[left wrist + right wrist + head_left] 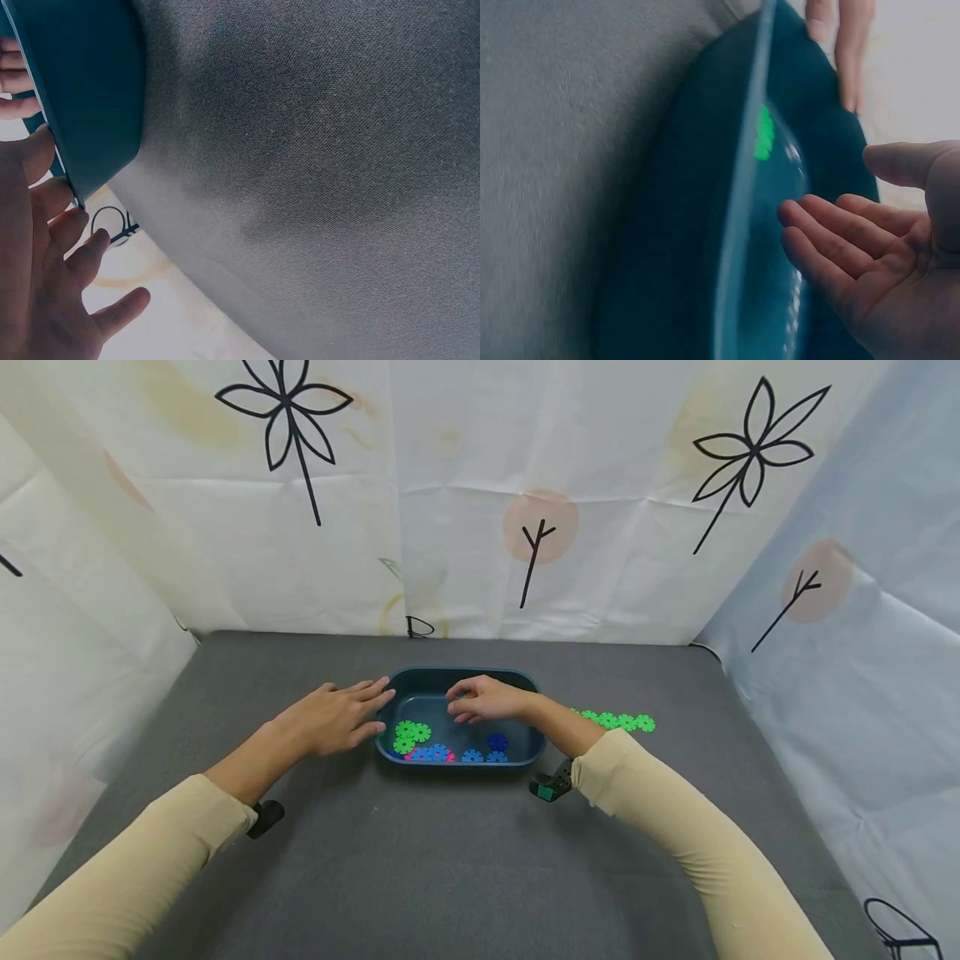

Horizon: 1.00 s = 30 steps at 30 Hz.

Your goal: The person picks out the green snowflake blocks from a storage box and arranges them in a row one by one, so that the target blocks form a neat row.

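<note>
A dark blue tray (pixel 457 765) with rounded corners stands on the grey table. Inside it are green flower-shaped discs (pixel 405 732) at the left, and blue discs (pixel 472 756) with bits of pink along the near side. A darker blue disc (pixel 497 742) lies toward the right. My left hand (pixel 339 718) is at the tray's left end, its spread fingers on the rim; the left wrist view shows the fingertips along that edge. Over the middle of the tray hovers my right hand (pixel 489 700), fingers loosely bent. In the right wrist view its palm (pixel 889 277) holds nothing.
A row of green discs (pixel 626 722) lies on the table to the right of the tray, partly hidden behind my right forearm. White patterned cloth (pixel 465 560) hangs at the back and both sides of the grey tabletop (pixel 420 877).
</note>
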Each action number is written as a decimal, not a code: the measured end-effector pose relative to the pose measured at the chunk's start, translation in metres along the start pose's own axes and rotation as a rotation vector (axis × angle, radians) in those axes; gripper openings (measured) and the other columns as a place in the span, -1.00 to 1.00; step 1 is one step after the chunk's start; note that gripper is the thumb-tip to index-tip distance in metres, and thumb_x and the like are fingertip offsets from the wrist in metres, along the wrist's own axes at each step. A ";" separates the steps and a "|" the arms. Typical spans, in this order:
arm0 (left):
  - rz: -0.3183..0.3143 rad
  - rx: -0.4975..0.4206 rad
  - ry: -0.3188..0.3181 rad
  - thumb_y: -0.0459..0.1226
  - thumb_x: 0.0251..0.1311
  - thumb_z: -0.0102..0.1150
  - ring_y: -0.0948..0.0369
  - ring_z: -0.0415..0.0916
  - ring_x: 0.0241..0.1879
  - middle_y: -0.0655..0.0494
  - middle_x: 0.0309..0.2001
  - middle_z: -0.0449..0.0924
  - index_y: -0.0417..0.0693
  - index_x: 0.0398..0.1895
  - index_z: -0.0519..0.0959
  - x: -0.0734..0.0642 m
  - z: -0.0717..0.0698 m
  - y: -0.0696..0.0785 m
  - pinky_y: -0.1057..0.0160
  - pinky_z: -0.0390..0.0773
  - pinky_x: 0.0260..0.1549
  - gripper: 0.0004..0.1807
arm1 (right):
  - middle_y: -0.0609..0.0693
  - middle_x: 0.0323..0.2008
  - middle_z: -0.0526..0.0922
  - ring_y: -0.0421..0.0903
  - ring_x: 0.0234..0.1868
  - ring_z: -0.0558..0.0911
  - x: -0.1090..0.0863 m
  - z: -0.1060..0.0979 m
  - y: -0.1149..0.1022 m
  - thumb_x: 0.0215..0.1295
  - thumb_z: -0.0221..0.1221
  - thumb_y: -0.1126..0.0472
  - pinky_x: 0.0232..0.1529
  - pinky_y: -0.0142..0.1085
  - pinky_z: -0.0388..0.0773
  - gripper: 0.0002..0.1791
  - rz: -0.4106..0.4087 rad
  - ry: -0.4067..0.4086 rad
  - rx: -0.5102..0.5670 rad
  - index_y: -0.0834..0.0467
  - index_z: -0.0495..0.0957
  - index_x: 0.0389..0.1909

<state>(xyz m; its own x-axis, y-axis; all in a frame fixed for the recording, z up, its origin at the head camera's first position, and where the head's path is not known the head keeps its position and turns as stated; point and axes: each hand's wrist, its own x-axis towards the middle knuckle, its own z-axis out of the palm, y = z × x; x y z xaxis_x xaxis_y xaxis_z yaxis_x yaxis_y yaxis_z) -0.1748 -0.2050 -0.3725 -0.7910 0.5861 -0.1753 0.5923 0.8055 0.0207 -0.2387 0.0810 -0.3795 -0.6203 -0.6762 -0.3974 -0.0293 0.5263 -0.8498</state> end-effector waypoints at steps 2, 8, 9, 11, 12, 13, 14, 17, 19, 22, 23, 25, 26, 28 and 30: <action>-0.003 -0.002 -0.006 -0.01 0.50 -0.05 -0.12 0.15 0.45 -0.21 0.52 0.08 -0.19 0.52 0.18 0.000 -0.001 0.000 -0.34 0.28 0.20 -0.32 | 0.24 0.27 0.50 0.11 0.22 0.57 0.007 0.006 -0.002 0.54 0.03 0.19 0.20 -0.14 0.50 -0.48 -0.004 -0.020 -0.020 0.33 0.27 0.41; 0.004 0.005 -0.004 -0.01 0.50 -0.05 -0.12 0.17 0.45 -0.21 0.52 0.08 -0.18 0.52 0.18 0.000 0.000 -0.001 -0.34 0.29 0.19 -0.32 | 0.21 0.16 0.60 0.06 0.17 0.60 0.024 0.021 -0.007 0.50 0.09 0.21 0.13 -0.14 0.55 -0.47 -0.026 -0.031 -0.097 0.33 0.29 0.39; 0.005 0.005 -0.003 -0.01 0.50 -0.05 -0.12 0.17 0.45 -0.21 0.52 0.08 -0.18 0.52 0.18 0.001 0.000 -0.001 -0.34 0.30 0.19 -0.32 | 0.21 0.15 0.61 0.05 0.16 0.61 0.026 0.023 -0.007 0.49 0.09 0.22 0.12 -0.15 0.55 -0.47 -0.031 -0.029 -0.110 0.33 0.30 0.38; 0.006 0.008 0.000 -0.01 0.50 -0.05 -0.11 0.16 0.45 -0.20 0.52 0.08 -0.18 0.52 0.19 0.001 0.001 -0.001 -0.34 0.30 0.19 -0.33 | 0.22 0.14 0.62 0.03 0.17 0.61 0.030 0.026 -0.008 0.48 0.10 0.25 0.13 -0.18 0.55 -0.48 -0.045 -0.029 -0.129 0.35 0.30 0.37; 0.006 0.009 0.001 0.00 0.50 -0.05 -0.11 0.16 0.45 -0.19 0.52 0.08 -0.17 0.52 0.19 0.001 0.001 -0.001 -0.34 0.30 0.19 -0.33 | 0.22 0.14 0.62 0.02 0.18 0.61 0.031 0.028 -0.009 0.47 0.11 0.26 0.14 -0.19 0.54 -0.48 -0.050 -0.032 -0.140 0.36 0.30 0.37; 0.006 0.011 0.002 -0.01 0.50 -0.05 -0.11 0.16 0.45 -0.19 0.52 0.08 -0.17 0.52 0.19 0.001 0.002 -0.002 -0.34 0.31 0.18 -0.33 | 0.22 0.15 0.61 0.02 0.18 0.61 0.032 0.030 -0.010 0.46 0.11 0.28 0.14 -0.21 0.54 -0.48 -0.054 -0.036 -0.143 0.36 0.31 0.36; 0.007 0.011 0.003 0.00 0.50 -0.05 -0.11 0.16 0.45 -0.19 0.52 0.08 -0.17 0.52 0.19 0.001 0.002 -0.002 -0.34 0.31 0.18 -0.33 | 0.24 0.15 0.61 0.02 0.19 0.61 0.033 0.032 -0.011 0.45 0.12 0.30 0.15 -0.21 0.53 -0.48 -0.057 -0.044 -0.142 0.36 0.31 0.36; 0.013 0.010 0.010 -0.01 0.50 -0.04 -0.11 0.17 0.45 -0.19 0.52 0.09 -0.18 0.52 0.20 0.001 0.002 -0.002 -0.33 0.33 0.17 -0.33 | 0.26 0.15 0.61 0.03 0.18 0.61 0.034 0.038 -0.014 0.42 0.14 0.35 0.16 -0.23 0.52 -0.49 -0.060 -0.064 -0.149 0.37 0.33 0.34; 0.018 0.007 0.011 -0.01 0.50 -0.05 -0.11 0.18 0.44 -0.20 0.52 0.09 -0.18 0.52 0.20 0.001 0.001 -0.001 -0.33 0.33 0.16 -0.33 | 0.26 0.14 0.62 0.02 0.16 0.63 0.035 0.041 -0.015 0.39 0.18 0.37 0.13 -0.25 0.54 -0.49 -0.063 -0.079 -0.154 0.37 0.35 0.32; 0.019 0.002 0.011 -0.01 0.51 -0.06 -0.10 0.19 0.44 -0.20 0.52 0.08 -0.19 0.52 0.20 0.000 0.000 -0.001 -0.32 0.33 0.16 -0.33 | 0.24 0.10 0.64 0.00 0.12 0.66 0.036 0.046 -0.016 0.34 0.23 0.38 0.09 -0.29 0.56 -0.49 -0.081 -0.086 -0.191 0.37 0.39 0.28; 0.018 0.001 0.009 -0.01 0.51 -0.06 -0.10 0.19 0.44 -0.20 0.52 0.08 -0.19 0.52 0.19 0.000 0.000 -0.001 -0.32 0.33 0.16 -0.33 | 0.23 0.10 0.65 0.00 0.11 0.66 0.036 0.047 -0.016 0.32 0.25 0.38 0.08 -0.30 0.56 -0.48 -0.090 -0.087 -0.205 0.38 0.41 0.27; 0.016 0.000 0.008 0.00 0.51 -0.07 -0.10 0.18 0.44 -0.20 0.52 0.07 -0.19 0.52 0.19 0.000 0.000 -0.001 -0.32 0.33 0.16 -0.33 | 0.22 0.08 0.66 -0.02 0.09 0.67 0.037 0.050 -0.016 0.28 0.29 0.38 0.07 -0.32 0.56 -0.48 -0.105 -0.081 -0.232 0.37 0.43 0.25; 0.016 0.000 0.008 -0.01 0.51 -0.07 -0.10 0.18 0.44 -0.20 0.52 0.08 -0.19 0.52 0.19 0.000 0.000 -0.001 -0.32 0.32 0.17 -0.33 | 0.21 0.06 0.67 -0.02 0.08 0.68 0.037 0.051 -0.016 0.27 0.30 0.38 0.06 -0.32 0.57 -0.48 -0.111 -0.079 -0.236 0.38 0.43 0.24; 0.017 0.000 0.009 -0.01 0.51 -0.06 -0.10 0.18 0.44 -0.20 0.52 0.08 -0.19 0.52 0.19 0.000 0.000 -0.001 -0.32 0.32 0.17 -0.33 | 0.20 0.04 0.69 -0.03 0.05 0.69 0.037 0.054 -0.015 0.26 0.31 0.39 0.05 -0.32 0.57 -0.48 -0.118 -0.084 -0.242 0.37 0.44 0.23; 0.019 0.000 0.012 -0.02 0.51 -0.05 -0.11 0.18 0.44 -0.20 0.52 0.09 -0.19 0.52 0.19 -0.001 0.000 -0.001 -0.32 0.32 0.17 -0.33 | 0.18 0.01 0.70 -0.05 0.03 0.70 0.037 0.056 -0.015 0.26 0.30 0.41 0.03 -0.33 0.58 -0.50 -0.120 -0.089 -0.249 0.36 0.45 0.22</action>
<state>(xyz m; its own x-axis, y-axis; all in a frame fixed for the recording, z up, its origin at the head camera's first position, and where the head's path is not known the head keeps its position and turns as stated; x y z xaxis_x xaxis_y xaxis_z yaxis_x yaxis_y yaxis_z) -0.1748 -0.2060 -0.3721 -0.7813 0.6023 -0.1634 0.6073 0.7941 0.0236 -0.2176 0.0190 -0.4010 -0.5295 -0.7784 -0.3371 -0.2973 0.5425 -0.7857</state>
